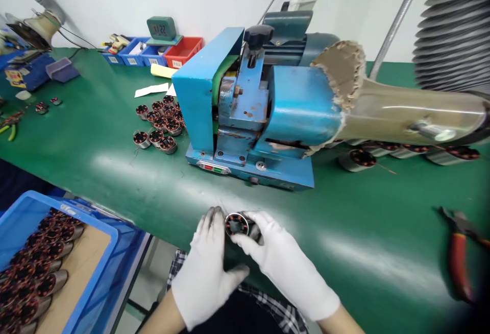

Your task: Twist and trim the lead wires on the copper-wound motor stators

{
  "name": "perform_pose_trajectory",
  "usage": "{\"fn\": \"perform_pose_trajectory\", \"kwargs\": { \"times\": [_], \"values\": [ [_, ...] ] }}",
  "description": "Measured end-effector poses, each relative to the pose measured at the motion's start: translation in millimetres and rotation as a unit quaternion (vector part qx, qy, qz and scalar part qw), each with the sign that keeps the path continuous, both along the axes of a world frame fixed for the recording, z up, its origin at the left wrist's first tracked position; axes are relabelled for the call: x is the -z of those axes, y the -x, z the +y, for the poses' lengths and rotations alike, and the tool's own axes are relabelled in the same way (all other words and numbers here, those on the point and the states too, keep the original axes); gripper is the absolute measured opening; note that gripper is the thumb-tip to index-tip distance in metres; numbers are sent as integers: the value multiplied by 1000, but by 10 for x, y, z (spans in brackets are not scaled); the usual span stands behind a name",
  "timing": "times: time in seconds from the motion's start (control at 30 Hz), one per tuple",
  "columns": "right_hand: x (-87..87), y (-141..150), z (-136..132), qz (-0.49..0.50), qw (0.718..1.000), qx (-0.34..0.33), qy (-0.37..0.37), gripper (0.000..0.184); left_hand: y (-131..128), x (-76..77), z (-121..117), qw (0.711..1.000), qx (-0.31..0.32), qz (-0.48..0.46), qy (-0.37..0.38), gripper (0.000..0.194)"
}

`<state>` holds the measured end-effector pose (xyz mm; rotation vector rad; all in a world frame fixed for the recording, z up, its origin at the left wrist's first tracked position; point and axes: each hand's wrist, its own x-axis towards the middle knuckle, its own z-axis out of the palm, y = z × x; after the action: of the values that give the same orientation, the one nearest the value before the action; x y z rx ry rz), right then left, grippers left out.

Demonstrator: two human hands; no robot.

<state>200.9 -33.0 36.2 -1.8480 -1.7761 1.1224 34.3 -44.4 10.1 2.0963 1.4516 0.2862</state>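
Both of my hands wear white gloves with darkened fingertips, low in the head view over the near edge of the green table. My right hand (275, 252) grips a wire-wound motor stator (236, 224) between thumb and fingers; its round metal ring faces up, showing the dark core and copper windings. Just left of the stator lies my left hand (210, 262), fingers stretched forward and thumb spread apart. Its fingertips are beside the ring; whether they touch it I cannot tell. Beyond both hands stands a blue machine (245, 114) with a motor and a red and green switch.
Several stators (163, 122) cluster left of the machine, and more (358, 160) lie under its clear duct (413, 112). A blue crate (111, 242) of stators stands at lower left. Red-handled pliers (458, 262) lie right. Small bins (186, 50) and a clock (161, 28) stand behind.
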Motion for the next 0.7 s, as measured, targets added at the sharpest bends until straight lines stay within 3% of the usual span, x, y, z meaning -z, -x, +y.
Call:
{"fn": "perform_pose_trajectory", "kwargs": {
  "times": [0.1, 0.2, 0.27, 0.33, 0.4, 0.5, 0.57, 0.6, 0.7],
  "values": [
    [12, 58, 48, -16, 1000, 4, -11, 22, 144, -63, 187, 998, 1, 53, -29, 83],
    [10, 17, 105, 23, 1000, -16, 11, 17, 167, -90, 438, 992, 98, 39, -64, 80],
    [47, 19, 112, 60, 998, 13, 35, 17, 116, -74, 508, 986, 155, -5, -60, 83],
    [101, 40, 90, 122, 985, 71, 97, 21, 54, -40, 495, 985, 159, -45, -55, 81],
    [125, 38, 56, 237, 946, 114, 190, 27, 9, 1, 443, 988, 128, -70, -57, 80],
    [37, -96, 15, 444, 841, 160, 264, 35, -20, 46, 381, 992, 80, -77, -67, 87],
    [-77, -264, -5, 508, 806, 213, 217, 34, -29, 59, 370, 993, 65, -71, -74, 87],
    [-131, -351, -16, 506, 810, 246, 167, 32, -32, 60, 371, 993, 61, -71, -76, 85],
    [-211, -508, -60, 399, 880, 259, -11, 34, -24, 46, 384, 993, 55, -80, -66, 85]
  ]
}}
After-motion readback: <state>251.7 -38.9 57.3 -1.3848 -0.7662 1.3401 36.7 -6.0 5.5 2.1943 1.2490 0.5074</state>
